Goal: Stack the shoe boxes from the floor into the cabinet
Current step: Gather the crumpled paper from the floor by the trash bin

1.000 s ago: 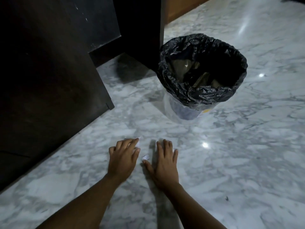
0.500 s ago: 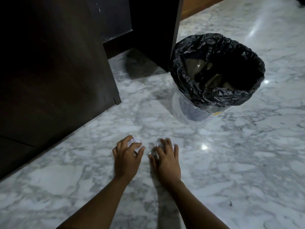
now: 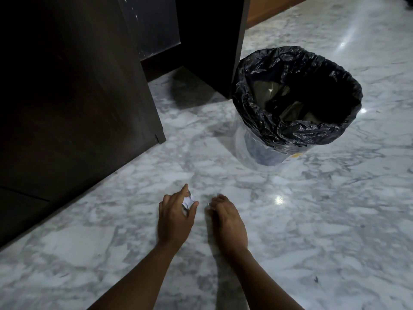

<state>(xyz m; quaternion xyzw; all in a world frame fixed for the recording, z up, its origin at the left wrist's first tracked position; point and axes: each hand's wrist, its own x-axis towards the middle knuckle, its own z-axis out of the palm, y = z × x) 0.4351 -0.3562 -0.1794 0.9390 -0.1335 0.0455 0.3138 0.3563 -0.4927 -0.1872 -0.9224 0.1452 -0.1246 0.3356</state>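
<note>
Of the task's things only the cabinet (image 3: 67,108) shows: dark wood, filling the view from 8 o'clock round to 12, its base on the marble floor (image 3: 324,231). A second dark panel (image 3: 212,41) stands at 12 o'clock, and between the two a shadowed recess opens with a scuffed grey back (image 3: 152,25). Both forearms reach in from 6 o'clock, the hands side by side low over the floor just below the middle of the view, near each other but apart. The left hand (image 3: 176,218) pinches a small crumpled white paper scrap (image 3: 187,201) between thumb and forefinger, the forefinger stretched toward 12 o'clock and the other fingers curled in. The right hand (image 3: 225,218), at 3 o'clock from the left, lies knuckles up with its fingers curled under and blurred; a pale fleck (image 3: 209,205) shows at its fingertips, but whether the fingers grip it I cannot tell. At 1 o'clock from the hands, well apart from them, a bin (image 3: 263,151) stands upright on the floor, just beside the second panel's foot. A black bag (image 3: 257,104) lines it and folds over the rim; something dull and shiny lies inside, too dark to name. A strip of brown wood (image 3: 268,10) runs along the floor's edge at 1 o'clock.
</note>
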